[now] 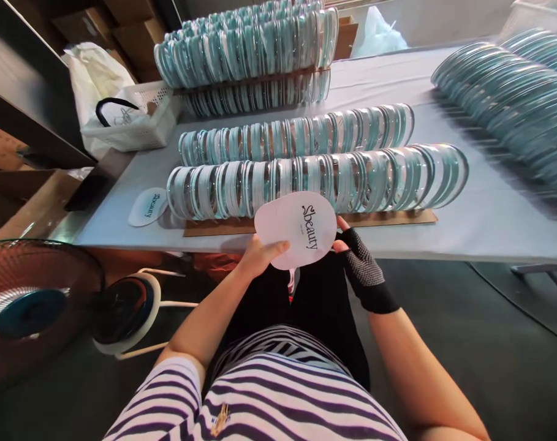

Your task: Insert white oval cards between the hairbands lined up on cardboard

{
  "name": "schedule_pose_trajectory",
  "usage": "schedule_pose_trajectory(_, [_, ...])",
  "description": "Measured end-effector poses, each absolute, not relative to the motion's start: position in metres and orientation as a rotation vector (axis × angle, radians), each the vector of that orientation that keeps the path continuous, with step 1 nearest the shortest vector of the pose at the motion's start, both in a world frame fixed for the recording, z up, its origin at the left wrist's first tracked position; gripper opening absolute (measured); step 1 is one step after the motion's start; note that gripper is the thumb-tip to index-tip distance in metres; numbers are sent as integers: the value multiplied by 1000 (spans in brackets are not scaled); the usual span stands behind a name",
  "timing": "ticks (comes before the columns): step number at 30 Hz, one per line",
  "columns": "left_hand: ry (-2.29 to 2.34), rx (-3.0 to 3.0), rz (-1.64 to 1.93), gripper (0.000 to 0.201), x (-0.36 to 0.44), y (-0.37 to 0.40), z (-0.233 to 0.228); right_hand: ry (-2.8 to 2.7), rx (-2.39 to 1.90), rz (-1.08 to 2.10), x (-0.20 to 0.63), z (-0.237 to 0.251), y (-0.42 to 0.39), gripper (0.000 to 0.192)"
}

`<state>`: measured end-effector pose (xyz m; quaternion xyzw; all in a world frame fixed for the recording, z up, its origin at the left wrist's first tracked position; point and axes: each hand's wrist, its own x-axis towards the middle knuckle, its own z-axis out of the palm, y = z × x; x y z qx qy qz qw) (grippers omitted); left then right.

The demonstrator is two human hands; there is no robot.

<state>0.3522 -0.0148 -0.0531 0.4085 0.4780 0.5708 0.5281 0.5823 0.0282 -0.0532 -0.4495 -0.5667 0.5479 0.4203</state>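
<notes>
A white oval card (285,220) printed "Sbeauty" is held tilted above the table's front edge. My left hand (260,257), bare, pinches its lower left part, thumb on the printed face and the other fingers hidden underneath. At the card's right edge is my right hand (363,266), in a black and grey fingerless glove, with fingertips gripping the rim. Just behind the card stands a front row of clear, round-edged plastic pieces with pale blue bands (347,180), on a brown cardboard strip (218,227). Another printed white card (143,207) lies flat at the row's left end.
More rows of the plastic pieces stand behind (296,138), at the back left (246,52) and at the right (512,92). A white basket (140,131) sits at the table's left. A fan (34,306) and a round stool (126,312) are on the floor at left.
</notes>
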Motion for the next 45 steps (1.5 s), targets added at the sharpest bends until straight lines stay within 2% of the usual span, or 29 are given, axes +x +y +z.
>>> schedule_pose_trajectory(2, [1175,990,1406,62,355,-15,-53,-1570,-1182,1114,576,-49,16,85])
schedule_pose_trajectory(4, [1227,978,1454,58,358,-15,-53,-1659,-1185,880,570,-47,1,81])
schedule_pose_trajectory(6, [1272,952,1473,51,362,-16,-56,-1719,-1132,765,564,-49,-13,62])
schedule_pose_trajectory(9, [1269,923,1436,45,371,-19,-63,-1747,-1163,797,556,-52,-23,39])
schedule_pose_trajectory(12, [1208,890,1398,45,383,-22,-66,-1541,-1383,822,563,-46,-11,45])
schedule_pose_trajectory(14, [1139,843,1437,51,388,-18,-62,-1288,-1465,694,584,-35,7,49])
schedule_pose_trajectory(18, [996,783,1633,63,398,17,-29,-936,-1357,403,664,-14,40,57])
schedule_pose_trajectory(20, [909,783,1706,59,410,48,-3,-921,-1454,243,708,-11,45,61])
schedule_pose_trajectory(22, [799,780,1746,52,431,86,24,-964,-1691,25,741,-11,44,55])
schedule_pose_trajectory(24, [696,775,1725,44,460,128,50,-1034,-1889,-170,762,-11,40,47])
schedule_pose_trajectory(26, [634,774,1637,36,496,170,70,-1127,-1973,-260,770,-9,39,48])
schedule_pose_trajectory(29, [615,782,1476,30,550,225,86,-1220,-2024,-299,770,-1,44,51])
schedule_pose_trajectory(33, [665,783,1349,29,597,263,82,-1394,-2063,-334,769,15,55,47])
schedule_pose_trajectory(40, [637,407,1435,29,596,260,60,-1771,-2131,-322,752,38,110,37])
schedule_pose_trajectory(45, [595,324,1463,28,593,257,61,-2097,-2104,-133,731,44,164,37])
